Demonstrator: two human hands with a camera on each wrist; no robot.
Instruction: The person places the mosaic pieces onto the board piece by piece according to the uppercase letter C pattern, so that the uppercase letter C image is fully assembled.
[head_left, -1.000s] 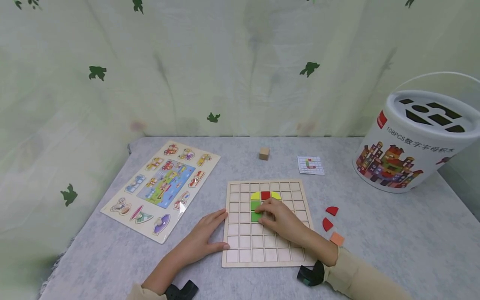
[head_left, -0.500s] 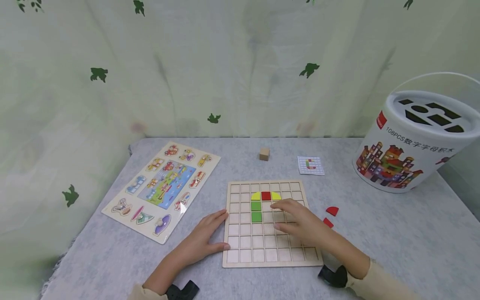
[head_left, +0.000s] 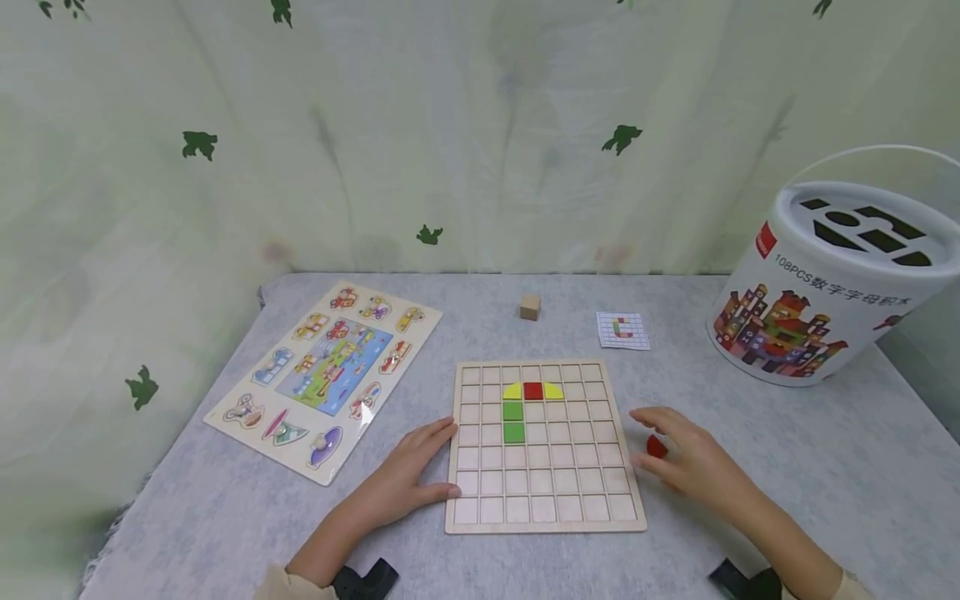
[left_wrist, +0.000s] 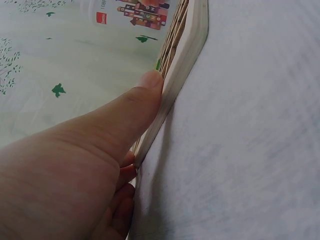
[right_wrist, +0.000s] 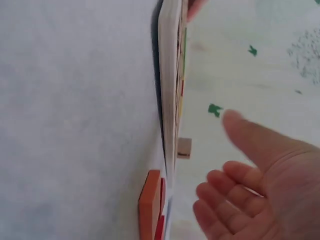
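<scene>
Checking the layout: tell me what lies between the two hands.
In the head view, the wooden grid board lies between the left hand and the right hand.

The right hand (head_left: pixel 693 467) partly hides a red piece (head_left: pixel 657 447).

A grey cloth-covered table (head_left: pixel 465 567) carries a wooden grid board (head_left: pixel 546 517) between the left hand (head_left: pixel 408 471) and right hand (head_left: pixel 690 462). A red piece (head_left: pixel 657 447) lies under the right hand. Beyond the left hand lies a picture puzzle board (head_left: pixel 326 371); beyond the right, a small wooden cube (head_left: pixel 529 307), a pattern card (head_left: pixel 622 330) and a white bucket (head_left: pixel 825 283).
</scene>
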